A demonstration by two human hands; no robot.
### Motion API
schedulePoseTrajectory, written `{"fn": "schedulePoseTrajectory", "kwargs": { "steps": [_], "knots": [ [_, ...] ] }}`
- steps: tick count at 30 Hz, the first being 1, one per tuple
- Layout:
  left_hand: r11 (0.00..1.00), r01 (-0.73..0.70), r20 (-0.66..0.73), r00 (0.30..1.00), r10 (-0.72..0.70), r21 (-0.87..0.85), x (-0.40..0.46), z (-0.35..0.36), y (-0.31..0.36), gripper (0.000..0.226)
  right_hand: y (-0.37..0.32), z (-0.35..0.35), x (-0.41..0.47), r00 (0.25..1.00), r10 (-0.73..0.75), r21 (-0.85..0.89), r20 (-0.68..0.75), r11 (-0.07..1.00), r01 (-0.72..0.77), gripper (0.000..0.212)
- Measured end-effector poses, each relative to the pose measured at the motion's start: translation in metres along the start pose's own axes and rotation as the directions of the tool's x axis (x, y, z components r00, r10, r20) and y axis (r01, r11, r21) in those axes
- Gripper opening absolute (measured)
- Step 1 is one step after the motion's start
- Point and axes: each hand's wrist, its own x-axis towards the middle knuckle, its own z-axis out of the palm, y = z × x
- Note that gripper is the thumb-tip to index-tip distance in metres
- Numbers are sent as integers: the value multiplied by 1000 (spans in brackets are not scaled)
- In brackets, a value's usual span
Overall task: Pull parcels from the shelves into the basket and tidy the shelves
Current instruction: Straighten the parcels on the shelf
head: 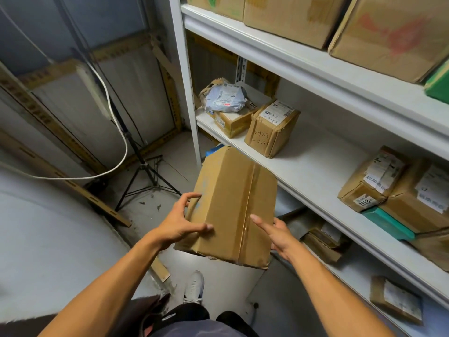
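Note:
A taped brown cardboard parcel is in the air in front of the white shelf unit, held between both hands. My left hand grips its left side, thumb on the top face and fingers curled round the edge. My right hand holds the right side, with its index finger stretched across the top face. Small taped parcels and a grey mail bag lie at the left end of the middle shelf. More labelled parcels sit at its right end. No basket is in view.
Large cartons fill the top shelf. Flat parcels lie on the lower shelf. A black tripod and a white cable stand at the left by leaning panels. My shoe is on the floor below the parcel.

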Motion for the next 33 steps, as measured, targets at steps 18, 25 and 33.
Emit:
{"fn": "schedulePoseTrajectory", "kwargs": {
  "steps": [18,25,33],
  "knots": [
    [837,-274,-1,950,312,473,-2,5,36,110,21,28,1,988,151,317,-1,938,-143,115],
    [898,-188,-24,976,215,397,8,-23,15,103,16,25,0,997,71,223,41,972,-79,105],
    [986,-62,-59,996,72,154,16,-28,6,85,10,27,-5,998,-39,-50,55,998,42,120]
  ]
}}
